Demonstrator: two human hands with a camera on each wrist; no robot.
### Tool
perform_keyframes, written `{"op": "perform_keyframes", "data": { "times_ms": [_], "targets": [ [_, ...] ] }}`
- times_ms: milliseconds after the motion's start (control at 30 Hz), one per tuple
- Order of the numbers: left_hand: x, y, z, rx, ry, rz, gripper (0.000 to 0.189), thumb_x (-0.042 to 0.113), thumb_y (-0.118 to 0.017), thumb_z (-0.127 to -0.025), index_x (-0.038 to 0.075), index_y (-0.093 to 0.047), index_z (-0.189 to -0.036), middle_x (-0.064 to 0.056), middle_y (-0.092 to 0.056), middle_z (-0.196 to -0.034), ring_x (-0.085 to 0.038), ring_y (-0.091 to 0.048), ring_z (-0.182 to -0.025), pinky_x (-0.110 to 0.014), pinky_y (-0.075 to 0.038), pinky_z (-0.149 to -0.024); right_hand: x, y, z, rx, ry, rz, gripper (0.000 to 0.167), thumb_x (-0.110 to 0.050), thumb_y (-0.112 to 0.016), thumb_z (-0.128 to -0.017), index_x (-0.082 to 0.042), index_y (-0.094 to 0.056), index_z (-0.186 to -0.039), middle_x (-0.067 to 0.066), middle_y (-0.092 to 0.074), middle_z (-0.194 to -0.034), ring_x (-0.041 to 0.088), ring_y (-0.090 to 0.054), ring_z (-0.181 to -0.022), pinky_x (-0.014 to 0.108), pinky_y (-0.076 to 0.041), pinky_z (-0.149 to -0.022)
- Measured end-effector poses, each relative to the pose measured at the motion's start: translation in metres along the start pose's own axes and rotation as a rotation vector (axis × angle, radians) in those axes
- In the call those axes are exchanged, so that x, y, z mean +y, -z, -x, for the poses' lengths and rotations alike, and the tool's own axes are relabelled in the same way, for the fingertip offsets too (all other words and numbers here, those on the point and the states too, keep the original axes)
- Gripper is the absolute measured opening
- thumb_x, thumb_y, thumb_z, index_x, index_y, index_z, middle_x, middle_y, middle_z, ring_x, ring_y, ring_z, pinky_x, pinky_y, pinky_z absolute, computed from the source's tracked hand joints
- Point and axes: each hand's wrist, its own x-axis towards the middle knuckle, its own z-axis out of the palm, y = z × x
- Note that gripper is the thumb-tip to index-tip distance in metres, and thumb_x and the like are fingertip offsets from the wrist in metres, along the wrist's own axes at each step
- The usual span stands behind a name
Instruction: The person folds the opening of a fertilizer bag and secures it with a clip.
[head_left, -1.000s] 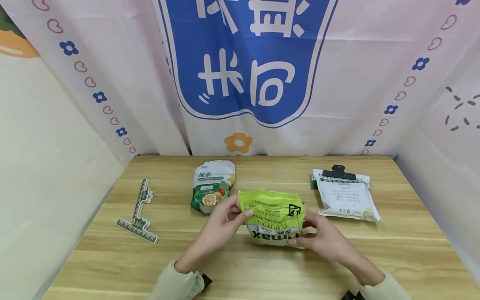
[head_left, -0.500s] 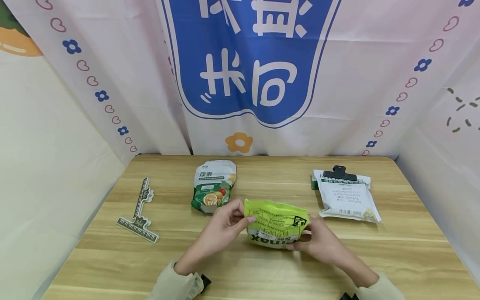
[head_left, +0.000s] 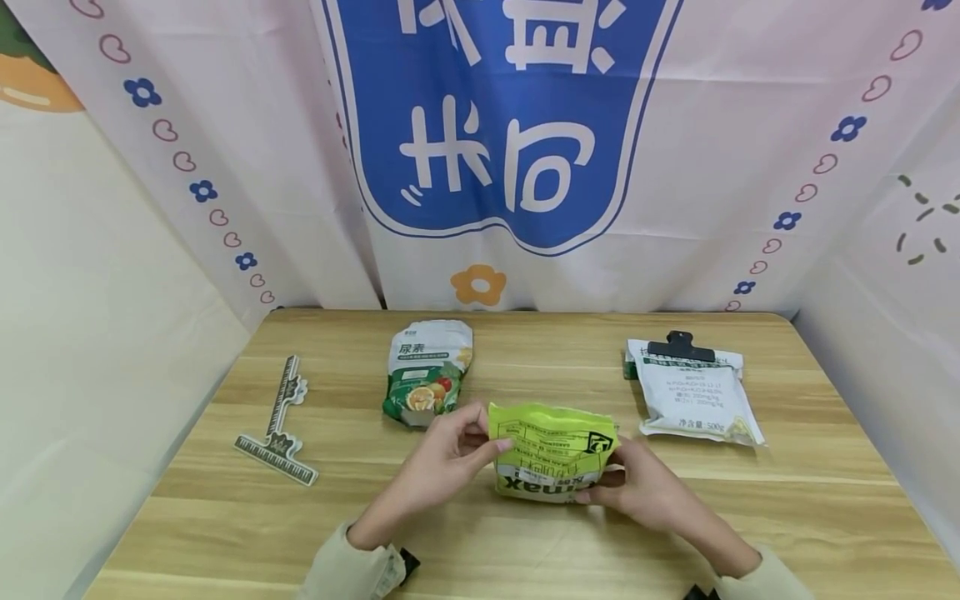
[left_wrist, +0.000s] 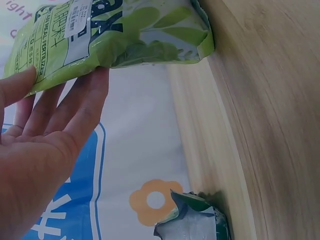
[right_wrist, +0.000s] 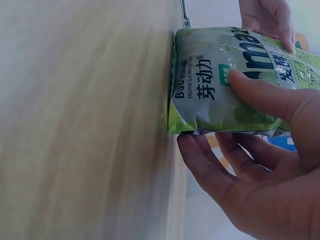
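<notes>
Bag (head_left: 553, 457) sits between left grip (head_left: 444, 460) and right grip (head_left: 642, 485), both clamped on it; steady it squarely on the surface (head_left: 517, 554) beneath

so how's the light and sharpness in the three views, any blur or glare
Head: bright, fairly even light, soft shadows, but the small print on the clipped white bag is hard to read; left wrist: dimmer, hazy, turned sideways, the green bag cut off by the top edge; right wrist: also dim, table grain looks soft; no harsh glare.
</notes>
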Motion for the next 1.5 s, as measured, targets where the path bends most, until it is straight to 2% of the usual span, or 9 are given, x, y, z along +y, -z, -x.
{"op": "perform_keyframes", "data": {
  "times_ms": [333, 500, 667, 767, 867, 1000, 1067, 1267, 1500],
  "targets": [
    [-0.001, 0.003, 0.001, -0.025, 0.005, 0.003, 0.030, 0.014, -0.074, -0.098, 0.004, -0.048, -0.086, 0.000, -0.050, -0.080, -0.002, -0.051, -0.065, -0.016, -0.046, -0.057, -0.008, 0.002, 0.002, 0.024, -0.010, 0.019, 0.068, -0.021, -0.091, -0.080, -0.004, -0.059, -0.137, 0.017, -0.070, -0.128, 0.031, -0.074, -0.112, 0.028, -0.062, -0.094],
    [0.000, 0.005, 0.001, -0.034, 0.014, -0.003, 0.031, 0.015, -0.074, -0.098, 0.004, -0.048, -0.086, -0.002, -0.054, -0.084, -0.006, -0.059, -0.072, -0.021, -0.056, -0.064, -0.020, 0.005, 0.007, 0.130, 0.026, 0.064, 0.077, -0.035, -0.092, -0.079, -0.011, -0.057, -0.143, 0.010, -0.067, -0.135, 0.027, -0.072, -0.118, 0.032, -0.060, -0.102],
    [0.004, 0.006, 0.001, -0.054, 0.035, 0.023, 0.031, 0.014, -0.075, -0.098, 0.003, -0.048, -0.088, -0.003, -0.055, -0.088, -0.007, -0.064, -0.080, -0.024, -0.061, -0.071, -0.026, 0.004, 0.011, 0.260, 0.156, 0.072, 0.063, -0.026, -0.091, -0.082, -0.013, -0.063, -0.137, 0.005, -0.069, -0.135, 0.015, -0.066, -0.124, 0.017, -0.050, -0.109],
    [0.005, 0.008, 0.002, -0.073, 0.064, 0.049, 0.032, 0.014, -0.075, -0.097, 0.001, -0.047, -0.091, -0.002, -0.053, -0.088, -0.008, -0.063, -0.080, -0.023, -0.059, -0.071, -0.027, 0.003, 0.013, 0.316, 0.245, 0.027, 0.051, -0.013, -0.090, -0.083, -0.011, -0.068, -0.128, 0.006, -0.071, -0.127, 0.005, -0.065, -0.118, 0.013, -0.050, -0.106],
    [0.005, 0.009, 0.002, -0.094, 0.086, 0.064, 0.027, 0.014, -0.075, -0.097, 0.001, -0.051, -0.098, -0.004, -0.062, -0.093, -0.014, -0.069, -0.088, -0.026, -0.062, -0.080, -0.028, 0.001, 0.014, 0.361, 0.305, -0.005, 0.039, -0.004, -0.088, -0.082, -0.009, -0.073, -0.118, 0.007, -0.072, -0.120, 0.002, -0.065, -0.112, 0.012, -0.051, -0.103],
    [0.005, 0.008, 0.001, -0.111, 0.100, 0.064, 0.028, 0.019, -0.077, -0.097, 0.008, -0.065, -0.119, -0.010, -0.074, -0.113, -0.021, -0.074, -0.102, -0.028, -0.063, -0.090, -0.030, 0.001, 0.013, 0.378, 0.346, -0.030, 0.026, 0.001, -0.086, -0.083, -0.008, -0.077, -0.105, 0.008, -0.073, -0.111, 0.005, -0.066, -0.109, 0.014, -0.053, -0.103],
    [0.004, 0.007, 0.000, -0.108, 0.101, 0.046, 0.032, 0.023, -0.077, -0.097, 0.012, -0.070, -0.126, -0.010, -0.076, -0.122, -0.018, -0.074, -0.106, -0.025, -0.062, -0.092, -0.030, 0.001, 0.013, 0.383, 0.349, -0.028, 0.022, 0.001, -0.086, -0.082, -0.009, -0.079, -0.101, 0.005, -0.074, -0.108, 0.005, -0.067, -0.108, 0.015, -0.054, -0.102],
    [0.003, 0.005, 0.000, -0.072, 0.081, -0.045, 0.027, 0.031, -0.075, -0.099, 0.015, -0.079, -0.119, -0.006, -0.080, -0.118, -0.013, -0.073, -0.100, -0.023, -0.060, -0.089, -0.030, 0.004, 0.012, 0.389, 0.363, -0.034, 0.014, 0.003, -0.084, -0.083, -0.009, -0.082, -0.091, -0.005, -0.076, -0.100, 0.004, -0.069, -0.103, 0.016, -0.056, -0.097],
    [0.004, 0.008, 0.002, -0.069, 0.097, -0.060, 0.022, 0.036, -0.074, -0.099, 0.020, -0.082, -0.110, -0.001, -0.081, -0.109, -0.021, -0.072, -0.098, -0.023, -0.058, -0.084, -0.028, 0.007, 0.012, 0.357, 0.370, -0.041, 0.015, 0.003, -0.081, -0.087, -0.011, -0.082, -0.083, -0.005, -0.075, -0.096, 0.006, -0.068, -0.097, 0.015, -0.056, -0.095]
  ]
}}
